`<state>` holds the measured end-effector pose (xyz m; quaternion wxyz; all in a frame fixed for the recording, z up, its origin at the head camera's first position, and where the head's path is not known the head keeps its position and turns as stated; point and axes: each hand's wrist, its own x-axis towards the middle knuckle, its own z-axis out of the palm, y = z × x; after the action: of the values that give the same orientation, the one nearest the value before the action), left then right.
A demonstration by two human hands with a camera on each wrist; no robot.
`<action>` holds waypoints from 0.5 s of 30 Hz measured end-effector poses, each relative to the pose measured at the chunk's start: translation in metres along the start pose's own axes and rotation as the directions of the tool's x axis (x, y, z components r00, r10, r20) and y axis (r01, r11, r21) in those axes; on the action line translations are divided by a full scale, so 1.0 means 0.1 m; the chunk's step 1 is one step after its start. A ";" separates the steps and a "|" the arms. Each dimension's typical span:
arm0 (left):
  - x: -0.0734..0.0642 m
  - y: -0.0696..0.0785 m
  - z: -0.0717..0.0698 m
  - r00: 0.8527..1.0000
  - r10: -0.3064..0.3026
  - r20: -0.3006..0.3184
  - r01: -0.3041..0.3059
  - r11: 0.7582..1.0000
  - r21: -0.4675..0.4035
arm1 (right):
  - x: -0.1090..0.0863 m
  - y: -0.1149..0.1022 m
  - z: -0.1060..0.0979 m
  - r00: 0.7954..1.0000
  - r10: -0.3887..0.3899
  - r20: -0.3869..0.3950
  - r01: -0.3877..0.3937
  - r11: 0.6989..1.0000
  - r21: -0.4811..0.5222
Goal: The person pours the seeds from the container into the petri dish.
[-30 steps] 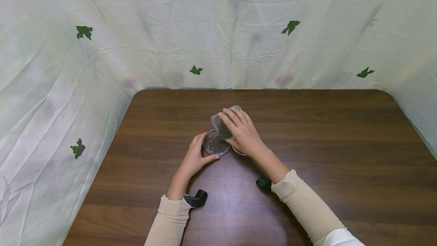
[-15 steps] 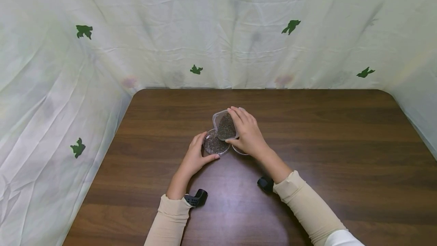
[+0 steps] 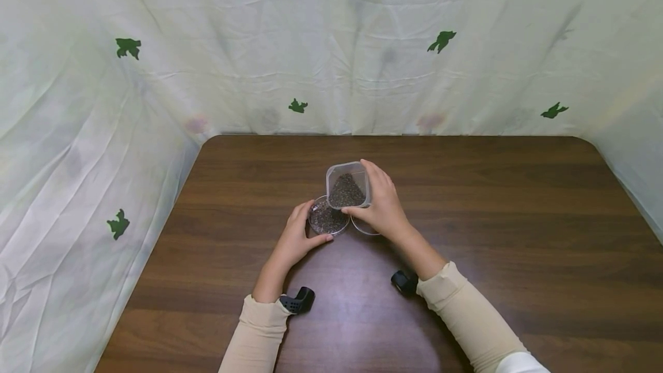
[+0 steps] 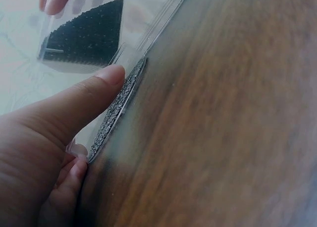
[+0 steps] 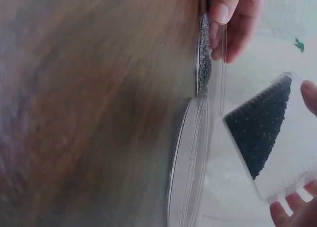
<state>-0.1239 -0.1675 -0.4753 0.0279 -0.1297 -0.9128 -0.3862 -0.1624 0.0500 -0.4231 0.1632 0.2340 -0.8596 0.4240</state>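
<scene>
My left hand point(image 3: 292, 240) holds a round clear petri dish point(image 3: 340, 232) on the table, thumb at its near side and fingers at its far side. Dark grey granules point(image 3: 326, 221) cover the dish's bottom. Above its far right edge, my right hand point(image 3: 384, 207) grips a square clear plastic container point(image 3: 335, 172) by thumb and fingers. More dark granules point(image 5: 260, 128) are heaped toward one side of that container, which is tilted in the right wrist view. Just right of the filled dish sits a second clear round dish point(image 5: 188, 172), partly hidden by my right hand in the head view.
The brown wooden table point(image 3: 492, 217) extends on both sides of the hands. A pale curtain point(image 3: 248, 62) with green leaf-like patches hangs behind and beside it. Black wrist devices point(image 3: 298, 301) sit on both forearms.
My right hand has turned the square container back from a steep tilt over the dish, so its opening and granules now face the head camera. My left hand has stayed at the petri dish.
</scene>
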 end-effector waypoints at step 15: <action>0.00 0.00 0.00 1.000 -0.016 0.013 0.016 1.000 -0.010 | -0.07 -0.02 -0.09 0.987 0.139 -0.076 -0.121 0.971 0.208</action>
<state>-0.1239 -0.1679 -0.4751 0.0184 -0.1249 -0.9121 -0.3900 -0.1551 0.0579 -0.4199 0.1490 0.1733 -0.8170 0.5293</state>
